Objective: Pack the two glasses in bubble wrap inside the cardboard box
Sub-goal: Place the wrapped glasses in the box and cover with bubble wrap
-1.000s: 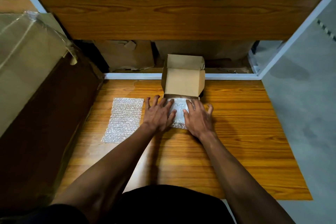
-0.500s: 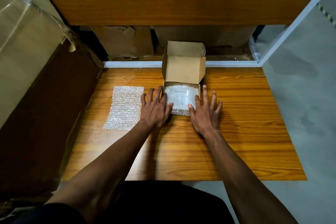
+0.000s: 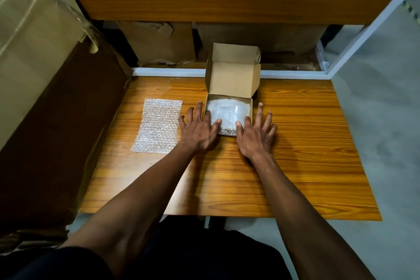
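With both your left hand (image 3: 197,129) and right hand (image 3: 255,133) spread flat and gripping nothing, thumbs on the wrapped bundle (image 3: 225,113) in the box (image 3: 231,75) at 12 o'clock, I judge you're bedding it in; next, the spare wrap (image 3: 158,125) at 9 o'clock.

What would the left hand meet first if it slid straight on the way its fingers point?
Probably the box: the left hand points up the table and slightly right, its thumb already over the bubble wrap inside. Height is unclear, so the outer fingers may pass beside the box wall.
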Tool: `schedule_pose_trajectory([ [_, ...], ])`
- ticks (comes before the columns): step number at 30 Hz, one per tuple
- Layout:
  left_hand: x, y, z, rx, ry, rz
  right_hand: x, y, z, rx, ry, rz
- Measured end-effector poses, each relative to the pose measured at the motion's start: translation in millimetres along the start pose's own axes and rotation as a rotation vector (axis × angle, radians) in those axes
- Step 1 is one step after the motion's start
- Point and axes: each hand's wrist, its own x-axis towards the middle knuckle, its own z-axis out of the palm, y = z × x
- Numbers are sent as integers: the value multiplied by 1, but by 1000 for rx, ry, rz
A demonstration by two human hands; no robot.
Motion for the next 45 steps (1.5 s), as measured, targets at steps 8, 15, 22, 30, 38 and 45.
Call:
schedule_pose_trajectory([
  [8,6,6,-9,-64,-15,-15,0,-1,-10,9,48,-24],
  [15,12,6,-4,-49,-85,-66,11,2,-5,23,-46,-16],
  [22,21,9,-6,-65,-72,-72,17,1,-4,11,-75,-14],
  [30,33,14,-13,-27,-11,-59,25,1,-13,0,31,-56],
  [38,43,12,-8,-56,-129,-108,35,1,-8,-11,-73,-43],
  [45,31,-2,-4,-18,59,104,29,10,-16,20,151,-108],
])
